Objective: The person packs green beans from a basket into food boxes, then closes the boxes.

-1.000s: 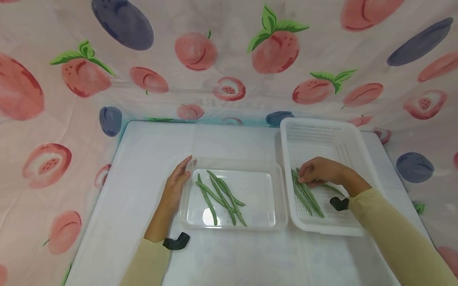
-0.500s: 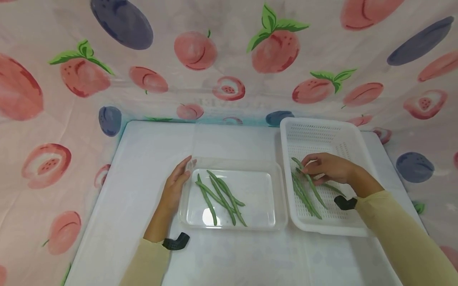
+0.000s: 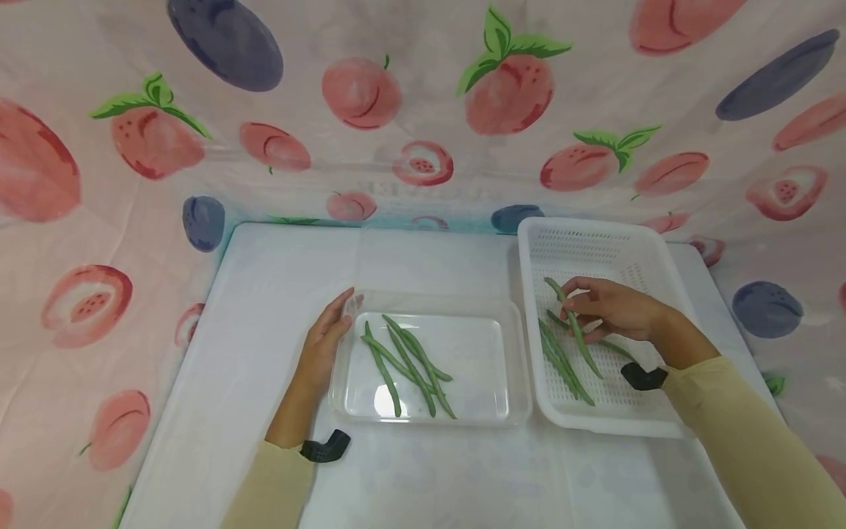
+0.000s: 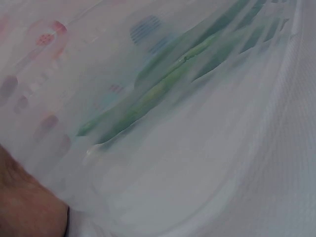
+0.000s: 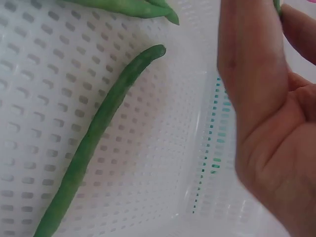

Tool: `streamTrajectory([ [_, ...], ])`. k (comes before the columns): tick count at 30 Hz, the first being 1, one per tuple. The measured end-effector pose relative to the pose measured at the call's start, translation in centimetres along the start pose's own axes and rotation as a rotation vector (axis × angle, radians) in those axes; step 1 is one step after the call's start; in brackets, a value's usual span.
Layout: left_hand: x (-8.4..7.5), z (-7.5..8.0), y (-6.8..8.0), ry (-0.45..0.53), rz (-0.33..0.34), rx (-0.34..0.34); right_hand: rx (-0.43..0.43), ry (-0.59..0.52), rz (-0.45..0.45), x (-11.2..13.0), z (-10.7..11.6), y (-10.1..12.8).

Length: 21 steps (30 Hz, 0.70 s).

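Note:
My right hand (image 3: 611, 308) pinches one green bean (image 3: 576, 327) between thumb and fingertips, raised over the white perforated basket (image 3: 661, 257). Below it in the basket lie several more green beans (image 3: 562, 364), bunched by the left wall. One bean (image 5: 101, 121) lies apart on the basket floor in the right wrist view. My left hand (image 3: 324, 338) holds the left rim of a clear plastic container (image 3: 518, 367), near its far corner. Inside that container several green beans (image 3: 413, 364) lie crossed. Through its blurry wall the left wrist view shows beans (image 4: 163, 89); the left fingers are out of that view.
A white-covered table (image 3: 429, 477) carries both containers, the basket close to the right of the clear one. Behind and at the sides hangs a fruit-printed cloth (image 3: 423, 88). Black wrist cameras (image 3: 326, 447) sit at both sleeve cuffs.
My right hand has lifted one green bean off the bunch and shifted slightly right and away from me with it. The left hand and clear container have stayed put.

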<state>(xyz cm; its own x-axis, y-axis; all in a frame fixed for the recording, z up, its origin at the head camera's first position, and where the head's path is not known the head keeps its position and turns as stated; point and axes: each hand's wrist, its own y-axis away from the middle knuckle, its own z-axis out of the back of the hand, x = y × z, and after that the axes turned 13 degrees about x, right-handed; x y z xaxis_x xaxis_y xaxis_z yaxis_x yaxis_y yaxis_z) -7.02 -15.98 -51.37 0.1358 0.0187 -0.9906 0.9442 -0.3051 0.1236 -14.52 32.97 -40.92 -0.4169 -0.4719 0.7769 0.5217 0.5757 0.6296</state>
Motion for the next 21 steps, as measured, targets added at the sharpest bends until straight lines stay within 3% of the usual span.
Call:
streamTrajectory([
  [13,0.3,0.2,-0.2,0.011,-0.023,0.011,0.115,-0.052,0.161,1.9,-0.8,0.3],
  [21,0.1,0.0,-0.1,0.015,-0.026,0.013,0.079,-0.030,0.184,3.4,-2.2,-0.1],
])
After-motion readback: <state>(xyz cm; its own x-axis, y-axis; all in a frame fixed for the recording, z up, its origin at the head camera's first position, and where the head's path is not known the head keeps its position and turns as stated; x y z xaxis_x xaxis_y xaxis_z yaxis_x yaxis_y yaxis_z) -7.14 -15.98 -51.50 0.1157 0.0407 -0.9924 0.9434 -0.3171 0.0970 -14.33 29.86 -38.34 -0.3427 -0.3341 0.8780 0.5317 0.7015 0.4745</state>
